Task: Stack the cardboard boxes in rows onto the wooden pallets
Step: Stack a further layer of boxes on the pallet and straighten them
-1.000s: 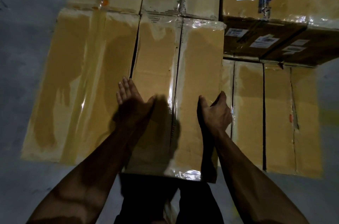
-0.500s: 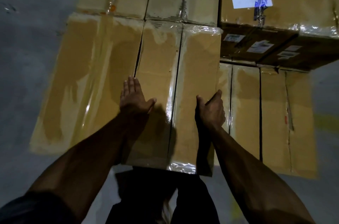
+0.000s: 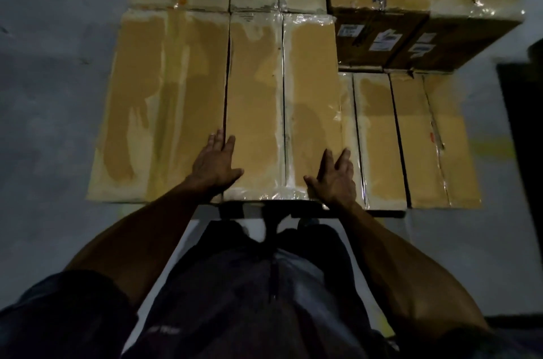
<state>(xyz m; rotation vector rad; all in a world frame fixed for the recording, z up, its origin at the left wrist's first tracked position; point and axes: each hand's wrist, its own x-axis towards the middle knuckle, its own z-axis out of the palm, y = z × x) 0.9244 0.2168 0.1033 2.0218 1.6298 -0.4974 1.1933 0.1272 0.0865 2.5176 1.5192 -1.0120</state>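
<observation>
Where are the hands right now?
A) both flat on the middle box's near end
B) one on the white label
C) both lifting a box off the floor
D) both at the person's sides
A: the left hand and right hand lie with fingers spread on the middle box, near its front edge.

Both forearms are bare from the short sleeves down to the left hand and the right hand — no gloves, watch or rings that the dim light lets one make out. The short sleeves are dark, of a navy or charcoal cloth. The dark shirt front carries a small line of pale lettering — too blurred to read — low on its left side.
</observation>
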